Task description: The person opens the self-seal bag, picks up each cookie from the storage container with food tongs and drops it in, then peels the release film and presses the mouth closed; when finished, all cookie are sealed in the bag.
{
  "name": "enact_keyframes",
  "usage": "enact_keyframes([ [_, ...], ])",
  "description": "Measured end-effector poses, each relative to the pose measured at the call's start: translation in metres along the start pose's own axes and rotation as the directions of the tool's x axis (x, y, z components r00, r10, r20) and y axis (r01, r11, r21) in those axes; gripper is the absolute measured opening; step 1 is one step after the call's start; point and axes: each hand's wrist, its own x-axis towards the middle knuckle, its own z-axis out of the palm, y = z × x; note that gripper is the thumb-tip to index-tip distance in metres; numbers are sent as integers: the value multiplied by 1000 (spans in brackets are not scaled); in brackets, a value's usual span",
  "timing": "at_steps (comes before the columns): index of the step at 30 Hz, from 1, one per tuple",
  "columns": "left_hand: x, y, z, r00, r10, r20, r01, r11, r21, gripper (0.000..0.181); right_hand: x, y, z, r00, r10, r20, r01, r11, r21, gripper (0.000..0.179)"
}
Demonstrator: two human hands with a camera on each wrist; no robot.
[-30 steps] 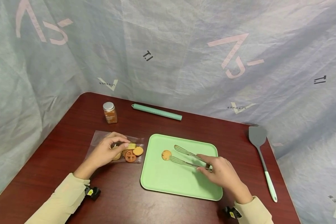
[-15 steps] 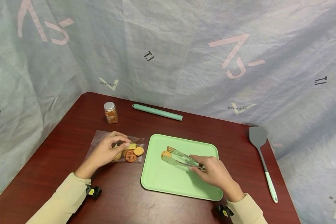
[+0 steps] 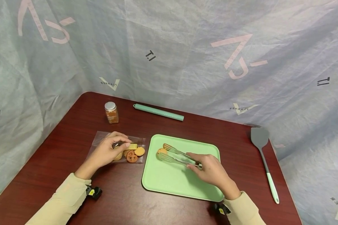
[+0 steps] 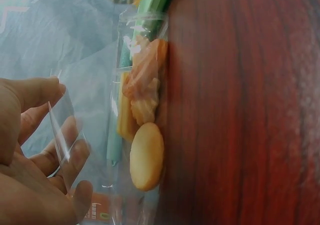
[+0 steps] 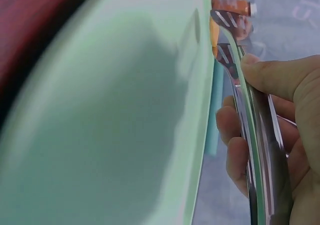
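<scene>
My right hand (image 3: 211, 170) grips a pair of metal tongs (image 3: 180, 156) with slotted ends, thumb on one side and fingers on the other. Between the tong ends is a round, dark-flecked cookie (image 3: 162, 152), over the left part of a light green tray (image 3: 169, 178). On the left, my left hand (image 3: 108, 151) holds up the clear film of a zip bag (image 3: 97, 137) at its fingertips. Inside the bag lie several cookies, among them a pretzel-shaped one (image 3: 131, 157), a round yellow one (image 3: 140, 152) and a pale oval one (image 4: 147, 156).
A jar of orange-brown contents with a silver lid (image 3: 111, 113) stands behind the bag. A mint green stick (image 3: 159, 112) lies along the back of the table (image 3: 115, 200). At the right edge lies a grey spatula (image 3: 260, 137). Fabric curtains (image 3: 171, 62) surround the table.
My right hand has moved left with the tongs. Their ends have come around the cookie, which has shifted slightly left and back. My left hand and the bag have stayed in place.
</scene>
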Motion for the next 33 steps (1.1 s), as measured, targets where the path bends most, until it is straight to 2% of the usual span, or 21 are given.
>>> enact_keyframes([
  [9,-1,-4,-1,1000,2,-3,-2,1000,7,13,50,-30,24,997,-55,61,50,996,73,43],
  [14,-2,-6,-2,1000,13,-4,-13,1000,23,12,67,-43,35,994,-76,77,70,994,83,44],
  [25,-3,-8,-5,1000,15,-11,-14,1000,12,11,79,-58,48,993,-62,102,53,995,85,46],
  [33,-3,-7,-4,1000,1,-1,-1,1000,3,12,75,-61,46,995,-30,93,21,996,92,47],
])
